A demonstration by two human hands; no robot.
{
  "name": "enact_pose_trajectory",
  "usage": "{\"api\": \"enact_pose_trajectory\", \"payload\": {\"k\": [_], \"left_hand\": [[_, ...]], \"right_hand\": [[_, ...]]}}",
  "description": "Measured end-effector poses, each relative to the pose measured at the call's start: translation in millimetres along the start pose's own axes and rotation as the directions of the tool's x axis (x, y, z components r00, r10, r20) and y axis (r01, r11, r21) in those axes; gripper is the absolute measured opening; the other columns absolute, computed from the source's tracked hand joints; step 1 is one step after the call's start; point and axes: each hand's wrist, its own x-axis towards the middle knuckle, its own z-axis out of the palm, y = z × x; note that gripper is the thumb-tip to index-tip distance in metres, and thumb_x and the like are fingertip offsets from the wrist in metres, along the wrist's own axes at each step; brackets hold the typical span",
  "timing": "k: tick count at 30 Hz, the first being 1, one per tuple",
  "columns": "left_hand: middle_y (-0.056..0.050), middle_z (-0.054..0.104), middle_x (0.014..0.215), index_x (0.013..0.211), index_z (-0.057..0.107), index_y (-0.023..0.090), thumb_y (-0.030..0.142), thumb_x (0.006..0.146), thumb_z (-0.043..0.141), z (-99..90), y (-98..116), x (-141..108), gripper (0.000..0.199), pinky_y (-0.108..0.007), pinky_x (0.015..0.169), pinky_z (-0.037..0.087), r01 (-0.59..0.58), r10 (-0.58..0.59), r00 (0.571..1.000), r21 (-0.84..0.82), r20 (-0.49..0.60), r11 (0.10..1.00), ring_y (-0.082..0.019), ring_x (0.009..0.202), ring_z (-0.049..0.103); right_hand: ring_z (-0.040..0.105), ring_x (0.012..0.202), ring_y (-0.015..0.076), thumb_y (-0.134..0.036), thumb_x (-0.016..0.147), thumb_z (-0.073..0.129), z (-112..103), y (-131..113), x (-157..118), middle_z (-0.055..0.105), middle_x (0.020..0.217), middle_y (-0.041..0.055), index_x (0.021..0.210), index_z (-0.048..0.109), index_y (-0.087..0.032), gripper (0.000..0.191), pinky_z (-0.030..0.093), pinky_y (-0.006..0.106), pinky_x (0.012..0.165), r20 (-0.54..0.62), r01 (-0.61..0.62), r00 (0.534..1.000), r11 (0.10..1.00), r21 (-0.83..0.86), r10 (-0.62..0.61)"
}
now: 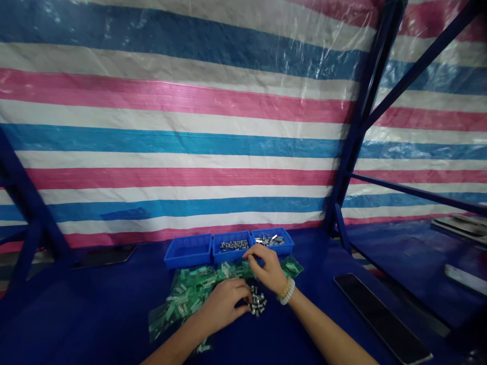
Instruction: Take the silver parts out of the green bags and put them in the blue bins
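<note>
A small pile of shiny metal screws (258, 303) lies on the blue table top. At its left edge is my left hand (227, 302), its fingers curled and the tips touching the pile; what they hold, if anything, is hidden. My right hand (268, 266) hovers just in front of the blue bins, thumb and forefinger pinched together; anything between them is too small to make out. Behind and left of the screws lie green-tinted clear bags (190, 291) of small pale parts. A middle bin (224, 257) contains small metal pieces, and the right bin (286, 247) larger silvery ones.
The left blue bin (182, 262) stands beside the others. A dark flat phone-like slab (380, 314) lies at right, another dark flat device (106, 256) at back left. Blue metal frame posts (352, 132) rise before a striped plastic sheet (182, 177). A second table (407, 248) is at right.
</note>
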Motion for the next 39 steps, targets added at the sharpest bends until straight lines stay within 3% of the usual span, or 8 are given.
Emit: {"api": "enact_pose_trajectory", "payload": {"k": [5,10,14,19,23,30,39], "left_hand": [[-0.003,0.065,0.084,0.08,0.067,0.02,0.017,0.082,0.06,-10.5,2,2,0.008,-0.028,0.077,0.045,0.0,-0.019,0.992,-0.155,-0.125,0.988,-0.018,0.082,0.06],[-0.005,0.067,0.088,0.081,0.064,0.019,0.026,0.082,0.059,-26.9,0,4,0.009,-0.031,0.078,0.049,0.075,-0.261,0.912,-0.499,-0.315,0.864,-0.02,0.085,0.062],[-0.006,0.069,0.087,0.086,0.066,0.017,0.031,0.079,0.062,-30.2,-5,5,0.015,-0.032,0.077,0.052,0.104,-0.408,0.858,-0.672,-0.313,0.734,-0.02,0.084,0.065],[-0.007,0.071,0.095,0.088,0.07,0.018,0.036,0.074,0.068,-29.9,-8,4,0.023,-0.037,0.084,0.053,0.097,-0.482,0.804,-0.723,-0.349,0.684,-0.024,0.089,0.067],[-0.007,0.072,0.091,0.101,0.066,0.018,0.034,0.07,0.072,-31.4,-5,4,0.035,-0.037,0.084,0.054,0.099,-0.534,0.771,-0.762,-0.348,0.64,-0.023,0.089,0.067],[-0.005,0.071,0.083,0.098,0.062,0.018,0.03,0.067,0.074,-30.1,-4,4,0.036,-0.033,0.078,0.054,0.056,-0.53,0.771,-0.791,-0.353,0.609,-0.02,0.081,0.067],[-0.006,0.072,0.088,0.102,0.061,0.017,0.029,0.068,0.073,-30.3,-1,3,0.038,-0.036,0.081,0.054,0.066,-0.497,0.789,-0.754,-0.361,0.653,-0.021,0.082,0.067]], "right_hand": [[0.061,0.074,0.0168,-0.011,0.085,0.048,0,-1,1,0.066,0.076,0.0035,0.08,0.066,-0.019,0.02,0.047,0.029,0.07,-0.009,0.004,1.0,1.0,0.006,-0.004],[0.062,0.074,0.0176,-0.013,0.086,0.049,-1,-3,0,0.066,0.076,0.0041,0.08,0.066,-0.019,0.019,0.047,0.03,0.07,-0.011,0.002,1.0,1.0,0.001,-0.002],[0.062,0.075,0.0179,-0.013,0.086,0.049,0,-5,0,0.066,0.077,0.0044,0.082,0.066,-0.019,0.018,0.048,0.03,0.071,-0.008,0.011,1.0,1.0,0.007,-0.011],[0.063,0.076,0.0181,-0.014,0.087,0.049,0,-6,-1,0.067,0.078,0.0047,0.083,0.067,-0.019,0.018,0.049,0.031,0.072,0.001,0.042,0.999,0.999,0.016,-0.042],[0.062,0.074,0.0174,-0.016,0.086,0.053,1,-7,-2,0.068,0.08,0.0048,0.093,0.067,-0.02,0.017,0.05,0.031,0.069,0.021,0.111,0.993,0.992,0.052,-0.112],[0.062,0.075,0.0172,-0.016,0.086,0.056,2,-8,-2,0.069,0.084,0.0059,0.104,0.067,-0.022,0.021,0.051,0.031,0.071,0.09,0.16,0.981,0.982,0.105,-0.169],[0.062,0.076,0.0176,-0.02,0.088,0.057,0,-9,-1,0.067,0.079,0.0049,0.087,0.068,-0.021,0.012,0.05,0.031,0.072,0.122,0.161,0.977,0.979,0.128,-0.177]]}}
